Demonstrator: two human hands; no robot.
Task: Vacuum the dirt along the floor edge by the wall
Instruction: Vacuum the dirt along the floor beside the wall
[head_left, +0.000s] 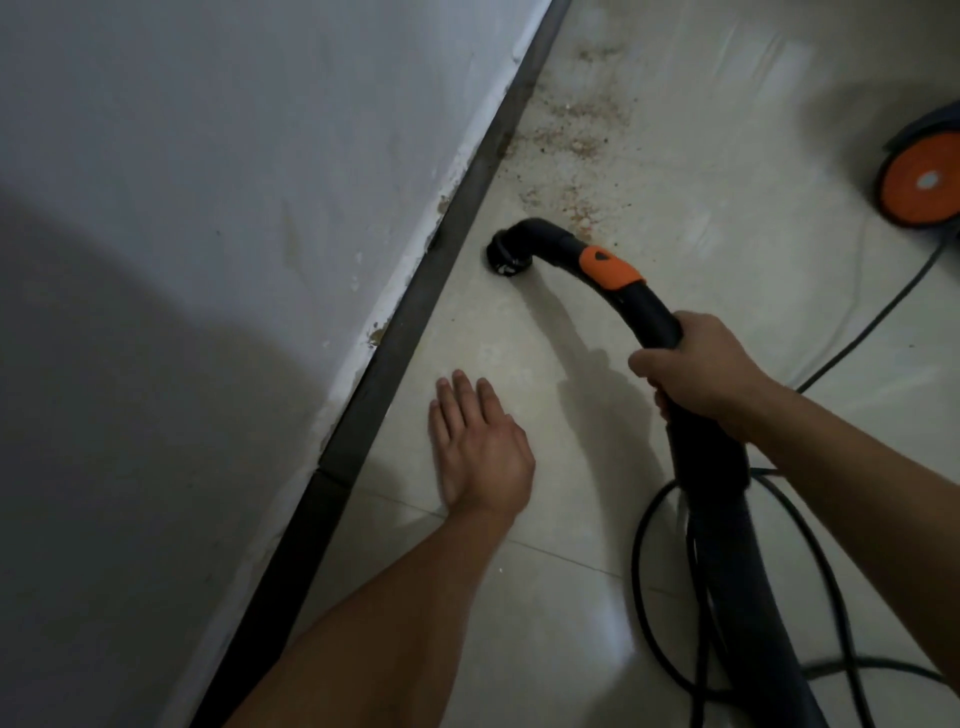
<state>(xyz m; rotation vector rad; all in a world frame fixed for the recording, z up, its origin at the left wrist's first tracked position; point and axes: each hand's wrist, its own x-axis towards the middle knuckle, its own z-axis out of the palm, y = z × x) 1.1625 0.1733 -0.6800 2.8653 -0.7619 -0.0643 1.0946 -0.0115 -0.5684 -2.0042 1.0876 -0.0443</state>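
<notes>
We are laying our left hand flat on the floor at six o'clock, fingers straight and together, holding nothing, near the skirting. At four o'clock our right hand is curling its fingers tight round the wand. The wand's long axis is running from five o'clock up to eleven, then bending so the nozzle is facing down and toward nine, close to the skirting. We are judging the sweep as under way. The dirt is lying beyond the nozzle toward twelve, along the wall. The next move is calling for pushing the nozzle forward into it, hugging the edge. The vacuum is sitting at two o'clock.
</notes>
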